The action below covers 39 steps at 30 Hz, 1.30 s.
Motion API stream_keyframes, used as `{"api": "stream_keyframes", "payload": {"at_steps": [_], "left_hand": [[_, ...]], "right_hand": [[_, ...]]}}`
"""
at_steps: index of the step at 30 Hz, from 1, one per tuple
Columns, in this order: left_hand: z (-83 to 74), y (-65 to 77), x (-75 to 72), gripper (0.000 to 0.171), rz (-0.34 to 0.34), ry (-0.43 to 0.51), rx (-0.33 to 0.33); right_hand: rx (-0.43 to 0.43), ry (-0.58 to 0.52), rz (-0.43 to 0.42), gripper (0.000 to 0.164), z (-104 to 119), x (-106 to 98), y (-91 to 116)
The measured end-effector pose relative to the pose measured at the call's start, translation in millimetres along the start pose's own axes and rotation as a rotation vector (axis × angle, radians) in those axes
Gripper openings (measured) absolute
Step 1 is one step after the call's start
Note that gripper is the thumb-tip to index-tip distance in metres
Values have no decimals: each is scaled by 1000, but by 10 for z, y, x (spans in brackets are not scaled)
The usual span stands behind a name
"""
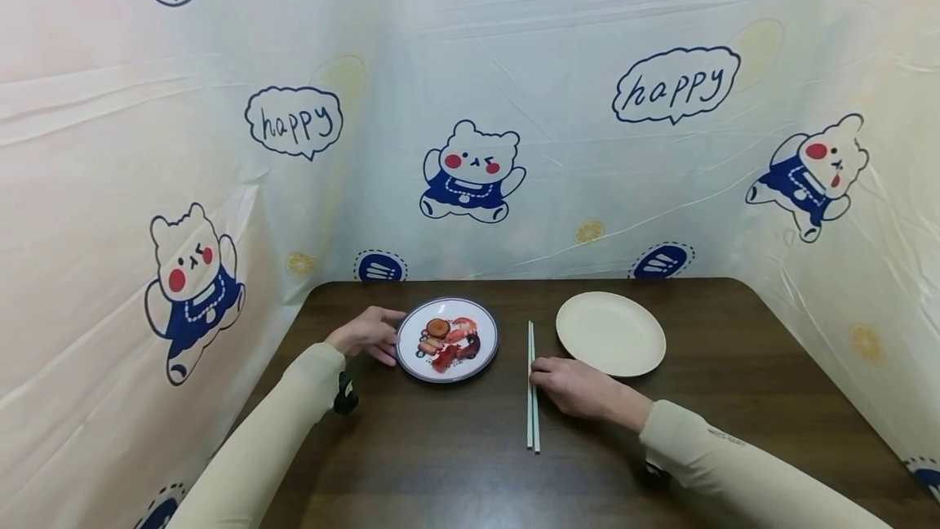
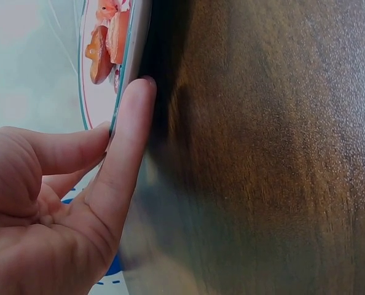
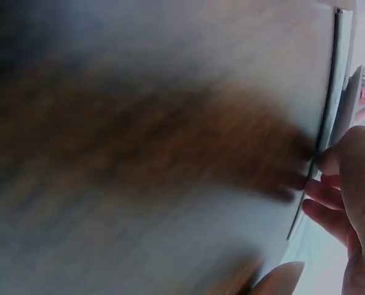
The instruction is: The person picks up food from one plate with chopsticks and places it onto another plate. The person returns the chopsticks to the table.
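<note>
On the left side of the table, a round white plate [image 1: 426, 321] with a dark blue rim carries several small food pieces [image 1: 445, 356] in reds, oranges and browns. My left hand [image 1: 370, 335] pinches the plate's left edge; in the left wrist view the thumb is on the rim and a finger lies along its underside. Two pale green chopsticks [image 1: 529, 423] lie side by side, pointing away from me. My right hand [image 1: 569, 384] pinches them near the middle, its fingertips close to the tabletop in the right wrist view.
An empty cream plate [image 1: 611, 333] stands at the back right, just beyond my right hand. The dark wooden table [image 1: 441, 464] ends at a hanging cloth [image 1: 470, 64] printed with bears and the word happy, which also closes both sides.
</note>
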State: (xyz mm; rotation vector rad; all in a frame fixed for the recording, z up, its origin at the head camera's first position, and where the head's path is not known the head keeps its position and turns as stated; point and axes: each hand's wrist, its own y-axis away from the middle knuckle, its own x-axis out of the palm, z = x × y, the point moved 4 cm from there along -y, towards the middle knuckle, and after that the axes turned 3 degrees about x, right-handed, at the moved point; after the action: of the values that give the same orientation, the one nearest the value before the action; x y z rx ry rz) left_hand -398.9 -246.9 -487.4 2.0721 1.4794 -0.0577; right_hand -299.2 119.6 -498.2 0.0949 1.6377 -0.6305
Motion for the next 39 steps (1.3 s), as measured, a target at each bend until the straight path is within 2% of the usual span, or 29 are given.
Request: {"api": "stream_keyframes", "payload": {"at_steps": [4,11,16,21,28,35,39], "left_hand": [[1,-5,2,62,6,1,4],[6,-18,2,62,0,2,6],[-2,-1,21,61,-2,-6,6],[5,8,39,60,-2,-3,7],[-18,18,43,60,-2,-5,9],[-7,21,26,61,-4,-8,7],[-3,17,16,61,-5,-10,1]], "right_hand": [[74,-11,-7,15,11,-16,15],[279,-58,32,38,26,-10,16],[350,-68,47,42,29,35,22],[360,-73,42,40,42,52,23],[368,-45,78,40,23,60,8],[314,-18,41,33,30,64,-20],[304,-25,53,31,9,74,-46]]}}
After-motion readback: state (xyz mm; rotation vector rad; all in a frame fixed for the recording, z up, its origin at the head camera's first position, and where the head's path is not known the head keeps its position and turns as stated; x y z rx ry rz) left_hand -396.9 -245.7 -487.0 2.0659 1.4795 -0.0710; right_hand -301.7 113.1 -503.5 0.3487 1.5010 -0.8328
